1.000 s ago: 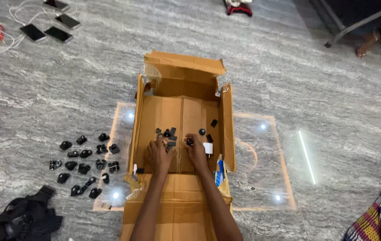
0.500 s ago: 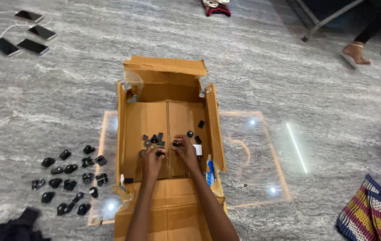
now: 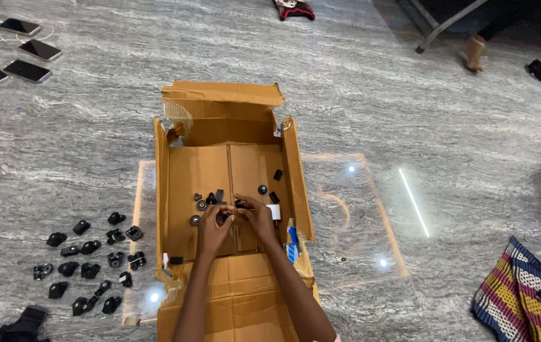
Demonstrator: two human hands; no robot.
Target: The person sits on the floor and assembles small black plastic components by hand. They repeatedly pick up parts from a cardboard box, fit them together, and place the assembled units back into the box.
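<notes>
Both hands, the left hand (image 3: 212,227) and the right hand (image 3: 256,218), meet over the flattened cardboard box (image 3: 207,171), hemmed by its raised side walls just left and right of them. Small black parts (image 3: 210,199) lie scattered just beyond the fingers, with bare cardboard farther ahead. Well left, past the wall, rows of black pieces (image 3: 90,259) crowd the floor. To the right lies what looks like a clear sheet (image 3: 359,215), unobstructed.

Two bare forearms enter from the bottom centre of the frame, ending in the left hand (image 3: 212,229) and right hand (image 3: 258,220). No sleeves, gloves, watch, rings or bracelets show on either arm or hand.
</notes>
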